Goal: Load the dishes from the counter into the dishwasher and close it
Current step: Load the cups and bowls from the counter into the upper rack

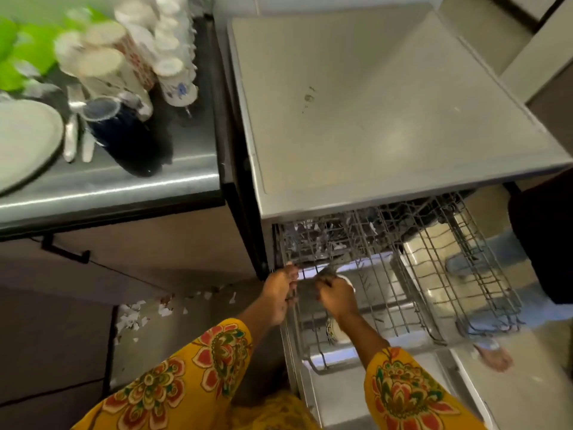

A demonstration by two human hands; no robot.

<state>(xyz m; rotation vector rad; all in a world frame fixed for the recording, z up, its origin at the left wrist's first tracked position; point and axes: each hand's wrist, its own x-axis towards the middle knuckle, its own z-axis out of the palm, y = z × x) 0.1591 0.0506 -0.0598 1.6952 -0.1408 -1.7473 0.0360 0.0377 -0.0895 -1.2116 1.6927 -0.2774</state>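
We look down on a steel counter (pixel 130 181) at the left, its front edge catching the light, with dark cabinet fronts below it. On it stand stacked pale cups (pixel 102 63), a dark blue cup (pixel 124 135), a white plate (pixel 24 141) at the far left edge, a few spoons (pixel 70 138) beside the plate, and green items (pixel 28 41) behind, all blurred.

To the right stands the dishwasher (pixel 372 103), its flat grey top bare but for a small stain. Its door is down and two wire racks are drawn out; the upper rack (pixel 434 259) reaches over the lower rack (pixel 356 321), where a patterned dish (pixel 336 332) sits partly under the right forearm.

Our left hand (pixel 280 290) curls its fingers round the upper rack's front left corner wire. Our right hand (pixel 336 294) grips a small pale thing just beside it; we cannot tell what. Both sleeves are yellow with flowers.

The speckled floor (pixel 148 321) shows between cabinet and dishwasher.
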